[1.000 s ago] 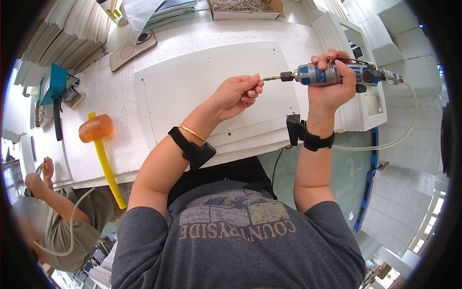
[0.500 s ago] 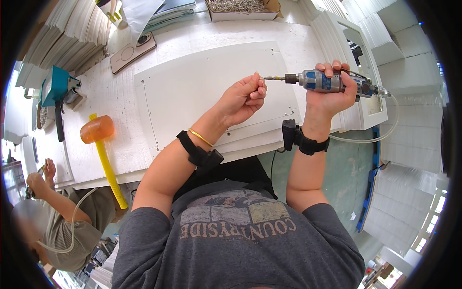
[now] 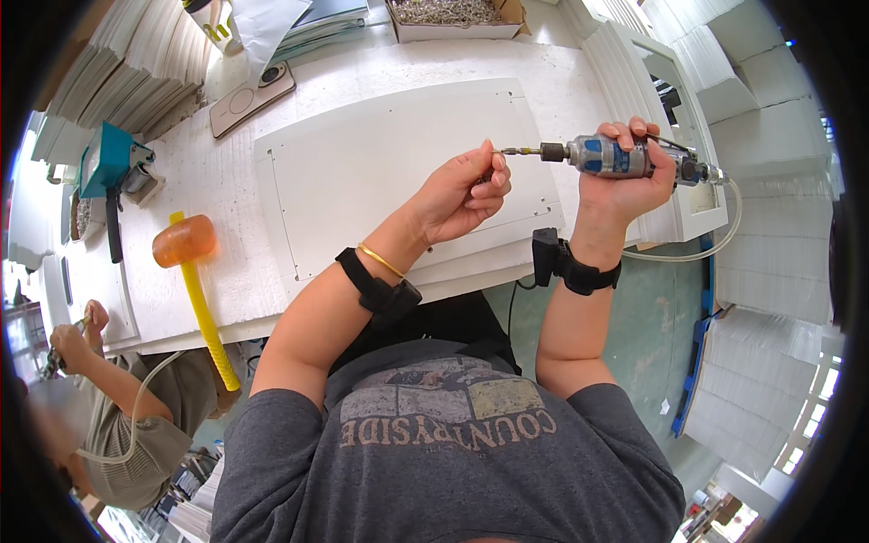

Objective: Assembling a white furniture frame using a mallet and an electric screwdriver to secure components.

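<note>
In the head view, a white panel (image 3: 362, 172) with small holes along its edges lies on a white worktable (image 3: 226, 303), and I place everything by it. My right hand (image 3: 625, 176) is just beyond the panel's right edge, wrapped around the body of a silver-and-blue power driver (image 3: 614, 157). The driver lies level across that grip, its bit (image 3: 525, 151) pointing left over the panel and its rear running into a clear hose (image 3: 670, 259).

My left hand (image 3: 462, 192) is above the panel's right half. Its thumb and forefinger press together just beside the bit's tip; I cannot tell whether they touch it. The other fingers curl around small dark pieces (image 3: 487, 176), too small for me to identify.

Left of the panel rests an orange-headed mallet (image 3: 186, 241) with a yellow handle. Beyond the panel's upper left corner lies a phone (image 3: 240, 106), and past its far edge stands an open box (image 3: 448, 33) of small metal pieces. Well to the panel's lower left, a co-worker's hands (image 3: 72, 348) hold a tool.
</note>
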Motion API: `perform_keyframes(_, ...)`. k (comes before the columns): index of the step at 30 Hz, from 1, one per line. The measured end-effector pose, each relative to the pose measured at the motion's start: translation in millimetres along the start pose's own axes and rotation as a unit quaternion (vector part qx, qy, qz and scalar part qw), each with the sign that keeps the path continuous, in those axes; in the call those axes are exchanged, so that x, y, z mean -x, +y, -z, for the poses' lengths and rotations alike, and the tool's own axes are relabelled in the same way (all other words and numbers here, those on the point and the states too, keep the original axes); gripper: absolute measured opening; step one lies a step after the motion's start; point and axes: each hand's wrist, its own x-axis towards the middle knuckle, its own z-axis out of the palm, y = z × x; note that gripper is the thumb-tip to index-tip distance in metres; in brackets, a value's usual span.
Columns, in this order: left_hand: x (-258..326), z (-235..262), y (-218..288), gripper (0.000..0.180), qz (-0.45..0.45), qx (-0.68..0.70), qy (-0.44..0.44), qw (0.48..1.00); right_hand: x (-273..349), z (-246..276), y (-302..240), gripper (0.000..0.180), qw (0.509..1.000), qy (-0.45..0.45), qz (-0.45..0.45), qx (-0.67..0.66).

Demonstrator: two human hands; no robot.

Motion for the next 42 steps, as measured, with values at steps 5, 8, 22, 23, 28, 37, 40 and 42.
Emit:
perform_keyframes(5, 3.3, -1.0, 8.2, 0.029, 0.017, -0.025, 0.022, 0.999, 4.1, -4.0, -3.5, 0.022, 1.000, -0.018, -0.001, -0.009)
perform_keyframes(8, 3.4, -4.0, 12.8, 0.027, 0.035, -0.071, 0.039, 0.996, 5.0, -6.2, -6.3, 0.022, 1.000, -0.020, -0.003, -0.003)
perform_keyframes(22, 5.9, -14.9, 6.2, 0.027, 0.025, -0.167, 0.057, 0.984, 4.1, -5.1, -23.8, 0.020, 0.999, -0.033, 0.012, 0.008)
perform_keyframes(23, 6.1, -16.8, 6.1, 0.027, 0.026, -0.167, 0.056, 0.984, 4.0, -4.6, -25.5, 0.020, 0.999, -0.032, 0.013, 0.008)
perform_keyframes(28, 7.9, -18.4, 8.2, 0.018, -0.004, -0.236, 0.037, 0.971, 4.4, -1.6, -31.3, 0.020, 0.999, -0.050, 0.015, 0.003)
perform_keyframes(37, 8.1, -31.2, 4.0, 0.017, 0.028, -0.312, 0.059, 0.948, 10.0, 0.1, -41.3, 0.021, 0.999, -0.047, 0.024, -0.003)
perform_keyframes(40, 8.5, -40.0, -5.1, 0.018, 0.084, -0.379, 0.061, 0.919, 10.4, 1.2, -50.3, 0.021, 0.998, -0.046, 0.033, -0.006)
perform_keyframes(42, 11.4, -52.2, -15.0, 0.021, 0.136, -0.449, 0.051, 0.882, 9.0, 4.1, -58.7, 0.021, 0.998, -0.053, 0.033, -0.012)
